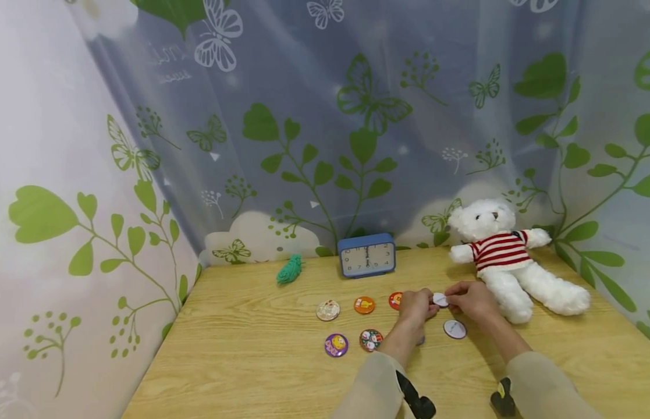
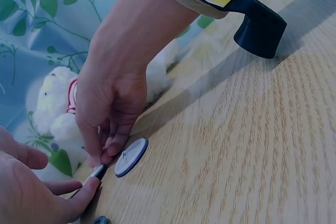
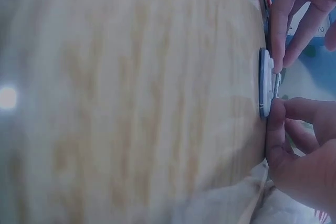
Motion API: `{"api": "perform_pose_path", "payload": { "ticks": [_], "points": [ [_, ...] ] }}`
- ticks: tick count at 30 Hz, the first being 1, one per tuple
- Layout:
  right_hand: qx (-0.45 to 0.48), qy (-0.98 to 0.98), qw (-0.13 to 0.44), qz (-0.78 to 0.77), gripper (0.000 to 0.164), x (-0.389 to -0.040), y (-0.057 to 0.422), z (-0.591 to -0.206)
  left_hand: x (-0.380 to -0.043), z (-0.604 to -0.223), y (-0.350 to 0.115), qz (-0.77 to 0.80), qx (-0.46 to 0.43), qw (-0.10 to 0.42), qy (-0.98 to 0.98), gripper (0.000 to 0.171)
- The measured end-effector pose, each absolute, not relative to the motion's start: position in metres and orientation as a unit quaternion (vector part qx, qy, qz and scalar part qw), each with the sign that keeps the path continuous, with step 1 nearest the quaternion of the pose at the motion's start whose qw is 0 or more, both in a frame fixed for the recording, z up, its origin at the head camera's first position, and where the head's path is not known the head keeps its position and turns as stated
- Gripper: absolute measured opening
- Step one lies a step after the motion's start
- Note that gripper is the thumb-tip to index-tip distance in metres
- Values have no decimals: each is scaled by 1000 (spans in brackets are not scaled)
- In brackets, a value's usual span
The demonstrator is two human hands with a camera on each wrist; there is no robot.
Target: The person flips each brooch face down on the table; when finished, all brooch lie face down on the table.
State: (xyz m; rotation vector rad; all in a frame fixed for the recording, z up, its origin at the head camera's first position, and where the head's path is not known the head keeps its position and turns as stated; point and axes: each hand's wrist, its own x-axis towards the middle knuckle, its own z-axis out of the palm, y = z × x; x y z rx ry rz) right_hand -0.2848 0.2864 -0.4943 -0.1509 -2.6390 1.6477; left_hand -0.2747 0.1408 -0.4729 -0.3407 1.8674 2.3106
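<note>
Between both hands is a round button badge (image 1: 440,299), white pin side up, at the right part of the table. The left hand (image 1: 416,305) holds its left edge, with a fingertip (image 2: 92,184) right at the rim. From the opposite side the right hand (image 1: 473,299) pinches the edge between thumb and fingers. Closer to the person lies a second face-down badge (image 1: 454,329), its pin showing in the left wrist view. A further badge (image 1: 420,340) is mostly hidden under the left forearm.
Picture-side-up badges lie to the left: gold (image 1: 327,310), orange (image 1: 364,305), red (image 1: 395,300), purple (image 1: 336,345) and a patterned one (image 1: 370,340). Behind them stand a blue clock (image 1: 368,256) and a green yarn bundle (image 1: 290,269). A white teddy bear (image 1: 505,250) sits right.
</note>
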Motion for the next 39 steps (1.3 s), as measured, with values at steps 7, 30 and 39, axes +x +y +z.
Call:
{"api": "perform_pose_path", "payload": {
  "ticks": [7,30,39],
  "points": [
    [-54,-858,31,510,12,-283,285,-491,-275,-470,139,758,-116,74,637,16],
    [-2,-832,59,551,30,-284,250,-471,-273,-460,121,743,-67,48,664,17],
    [-3,-803,1,596,37,-278,237,-470,-280,-457,91,670,-32,32,741,23]
  ]
}}
